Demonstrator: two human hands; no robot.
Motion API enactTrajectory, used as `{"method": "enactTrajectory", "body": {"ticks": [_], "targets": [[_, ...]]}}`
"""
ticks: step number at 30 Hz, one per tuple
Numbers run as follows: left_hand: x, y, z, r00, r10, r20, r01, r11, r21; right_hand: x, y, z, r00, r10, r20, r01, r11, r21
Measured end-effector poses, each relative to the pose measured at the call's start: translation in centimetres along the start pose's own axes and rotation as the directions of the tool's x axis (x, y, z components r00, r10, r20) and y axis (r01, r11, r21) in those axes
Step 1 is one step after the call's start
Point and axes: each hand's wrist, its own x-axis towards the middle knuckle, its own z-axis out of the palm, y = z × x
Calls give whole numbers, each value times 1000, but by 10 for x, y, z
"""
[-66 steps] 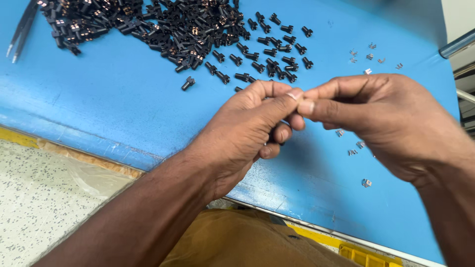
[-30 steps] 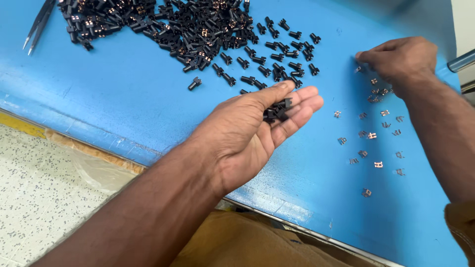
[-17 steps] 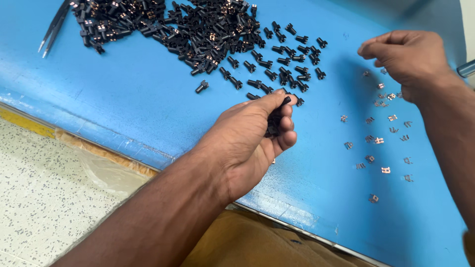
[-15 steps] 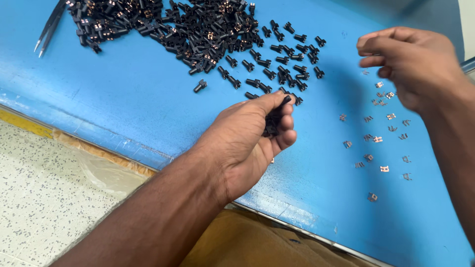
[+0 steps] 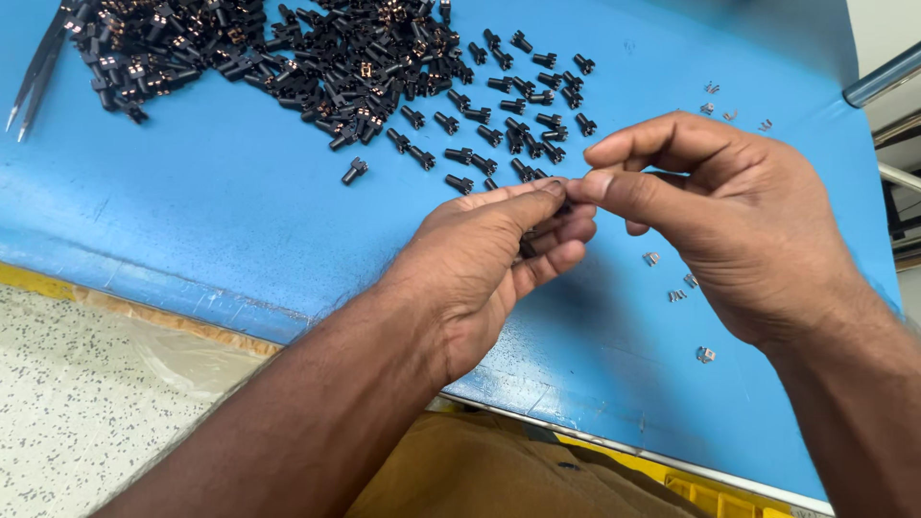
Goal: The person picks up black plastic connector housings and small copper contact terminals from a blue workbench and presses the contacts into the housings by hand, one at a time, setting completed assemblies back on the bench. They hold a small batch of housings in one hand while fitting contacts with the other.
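Over the blue mat (image 5: pixel 192 221), the two hands meet fingertip to fingertip near the middle of the view. The left hand (image 5: pixel 480 259) comes in from about 7 o'clock, its fingers curled and its thumb and forefinger pinched together; a few small black parts (image 5: pixel 527 247) show darkly inside its curled fingers. The right hand (image 5: pixel 729 221) enters from 4 o'clock, thumb and forefinger pressed together at the left hand's fingertips. What is pinched between the two hands is too small and too covered to tell.

At 11 to 12 o'clock from the hands lies a big pile of black parts (image 5: pixel 317 58), thinning into loose single pieces just beside the fingertips. Small silver clips (image 5: pixel 676 288) are scattered on the mat at 3 to 5 o'clock, under and beside the right hand, with a few more at 1 o'clock. Tweezers (image 5: pixel 34 72) lie at the far 10 o'clock corner.
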Motion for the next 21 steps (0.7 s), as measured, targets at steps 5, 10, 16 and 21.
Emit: {"method": "enactTrajectory", "body": {"ticks": [5, 10, 16, 21], "targets": [[-5, 2, 0, 994, -67, -90, 56, 991, -118, -9, 2, 1, 995, -89, -38, 87, 994, -61], [-7, 0, 2, 997, -61, -46, 51, 980, -191, -10, 3, 3, 991, -129, -27, 123, 978, -170], [-9, -2, 5, 992, -83, -96, 58, 970, -236, -4, 0, 1, 971, -237, 36, 228, 867, -444], [-10, -8, 4, 991, -62, -118, 39, 980, -193, -5, -5, 1, 923, -371, 103, 366, 763, -533]]}}
